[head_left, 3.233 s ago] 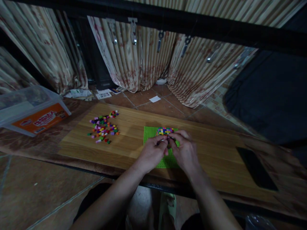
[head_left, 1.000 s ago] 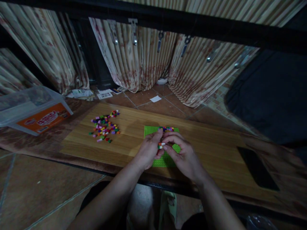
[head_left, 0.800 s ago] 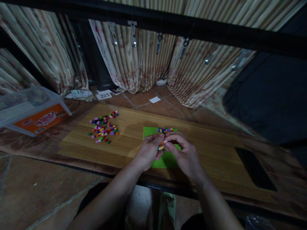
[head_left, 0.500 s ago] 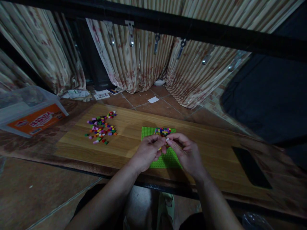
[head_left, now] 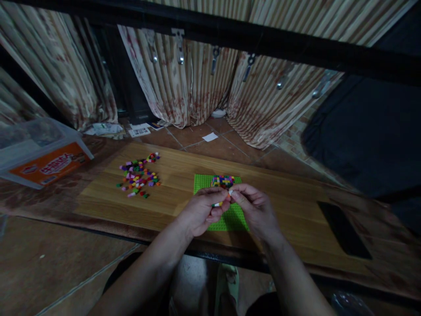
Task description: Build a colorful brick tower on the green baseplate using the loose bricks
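Observation:
Both hands meet over a green studded baseplate (head_left: 232, 218) on the wooden board. My left hand (head_left: 205, 208) is closed in a pinch around small building bricks. An orange bit shows at its fingertips, and yellow, green and white bits (head_left: 217, 204) show below its fingers. My right hand (head_left: 255, 208) pinches a small white brick (head_left: 230, 192) between thumb and forefinger, against the left fingertips. Whether the white brick is joined to the others, I cannot tell. Just beyond the hands, a multicoloured brick structure (head_left: 222, 180) stands on the baseplate, partly hidden by my fingers.
Loose coloured bricks (head_left: 140, 175) lie scattered on the left of the wooden board (head_left: 174, 193). Beyond them stands a clear plastic tub (head_left: 46, 153) with an orange label. A flat black object (head_left: 344, 230) rests at the right. A dark bar (head_left: 210, 28) crosses above.
My fingers have shifted slightly around the bricks, so more of the orange and the yellow, green and white bits shows. The white brick stays in my right hand.

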`<state>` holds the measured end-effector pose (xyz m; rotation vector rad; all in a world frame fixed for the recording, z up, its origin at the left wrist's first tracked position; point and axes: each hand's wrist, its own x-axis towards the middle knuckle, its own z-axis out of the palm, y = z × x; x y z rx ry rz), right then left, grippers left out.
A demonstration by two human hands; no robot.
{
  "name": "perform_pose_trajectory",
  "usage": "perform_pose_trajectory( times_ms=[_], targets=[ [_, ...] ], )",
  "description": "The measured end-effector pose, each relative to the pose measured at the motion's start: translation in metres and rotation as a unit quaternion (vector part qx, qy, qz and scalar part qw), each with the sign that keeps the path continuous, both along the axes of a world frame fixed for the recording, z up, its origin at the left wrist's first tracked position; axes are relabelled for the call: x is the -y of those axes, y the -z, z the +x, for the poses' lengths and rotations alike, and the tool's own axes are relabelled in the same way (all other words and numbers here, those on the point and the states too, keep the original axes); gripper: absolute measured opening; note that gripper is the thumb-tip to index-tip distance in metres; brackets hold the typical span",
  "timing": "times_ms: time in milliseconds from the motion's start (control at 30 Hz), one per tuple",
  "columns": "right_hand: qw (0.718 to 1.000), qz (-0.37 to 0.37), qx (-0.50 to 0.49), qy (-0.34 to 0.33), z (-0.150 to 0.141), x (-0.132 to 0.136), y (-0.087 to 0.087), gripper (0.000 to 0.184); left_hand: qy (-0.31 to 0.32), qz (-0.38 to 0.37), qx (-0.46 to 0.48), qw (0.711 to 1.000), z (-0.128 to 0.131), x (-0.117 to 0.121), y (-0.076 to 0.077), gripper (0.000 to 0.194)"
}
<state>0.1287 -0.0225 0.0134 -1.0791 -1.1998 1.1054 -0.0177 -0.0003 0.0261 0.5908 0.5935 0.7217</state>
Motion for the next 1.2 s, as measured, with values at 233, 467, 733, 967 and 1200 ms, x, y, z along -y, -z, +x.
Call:
perform_pose_trajectory(
  times_ms=[233,467,733,967,1200],
  targets=[
    [0.992,0.017,0.009,0.122,0.015,-0.004,-0.006,0.012,-0.066,-0.015,-0.005,0.998,-0.006,-0.005,-0.003,0.014],
    [0.974,0.018,0.18,0.137,0.036,-0.006,0.006,0.012,-0.137,-0.003,-0.042,0.99,-0.006,-0.007,-0.001,0.009],
    [0.933,0.094,0.333,0.095,0.025,-0.009,0.016,0.011,-0.139,0.012,-0.058,0.988,-0.004,-0.007,0.001,0.01],
    [0.925,0.091,0.346,0.131,0.022,-0.013,0.019,0.009,-0.132,0.02,-0.066,0.989,-0.004,-0.007,0.001,0.01],
    [0.93,0.091,0.327,0.143,0.018,-0.016,0.021,0.011,-0.138,0.018,-0.068,0.988,-0.004,-0.006,0.001,0.017]
  ],
)
